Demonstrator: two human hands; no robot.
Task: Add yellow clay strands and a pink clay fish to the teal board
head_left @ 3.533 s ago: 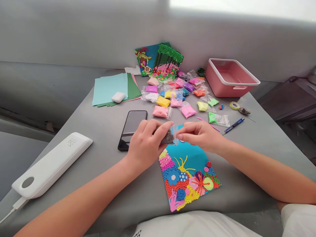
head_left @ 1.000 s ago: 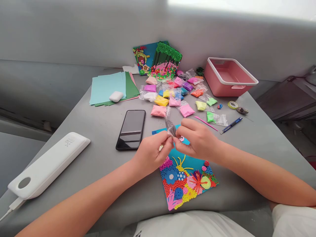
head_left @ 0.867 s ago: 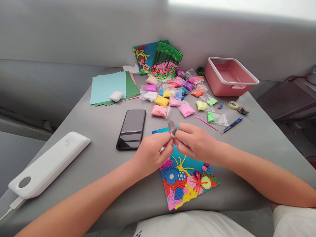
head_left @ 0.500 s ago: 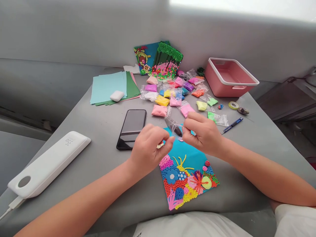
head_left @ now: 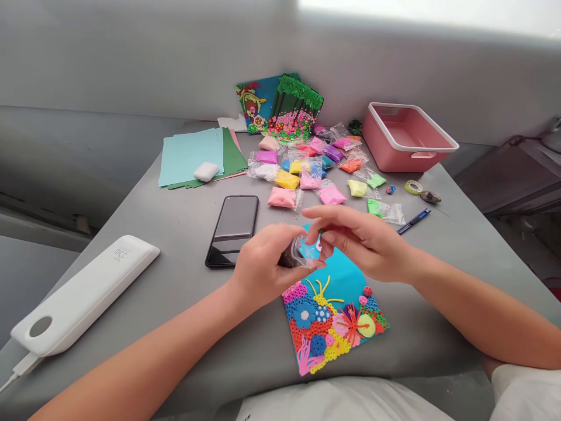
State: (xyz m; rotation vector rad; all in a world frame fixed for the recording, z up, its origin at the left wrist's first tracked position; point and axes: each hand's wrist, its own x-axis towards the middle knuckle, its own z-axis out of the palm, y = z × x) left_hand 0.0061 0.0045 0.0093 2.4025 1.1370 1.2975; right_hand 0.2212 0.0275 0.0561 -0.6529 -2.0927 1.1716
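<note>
My left hand [head_left: 267, 257] is wrapped round a small clear zip bag [head_left: 302, 250] with dark clay in its bottom, the mouth turned to the right. At that mouth is my right hand [head_left: 363, 241], its fingers bent and close to the thumb; what they pinch, if anything, is hidden. Below both hands lies a blue board [head_left: 346, 272] covered along its near part with clay decorations [head_left: 333, 327]: flowers, small rings, balls and thin strands in many colours. A white-and-red round piece on the board shows partly between the hands.
Several bags of coloured clay [head_left: 284, 197] lie beyond my hands. A phone [head_left: 232, 231] and a white power bank [head_left: 87, 292] are left, a blue cutter [head_left: 414, 221] and tape [head_left: 414, 187] right. Behind stand a pink bin [head_left: 403, 146], coloured sheets [head_left: 188, 155] and decorated boards [head_left: 298, 108].
The dark clay bag has moved from between both pinching hands into my left hand's grasp. My right hand has turned, its fingers now at the bag's mouth.
</note>
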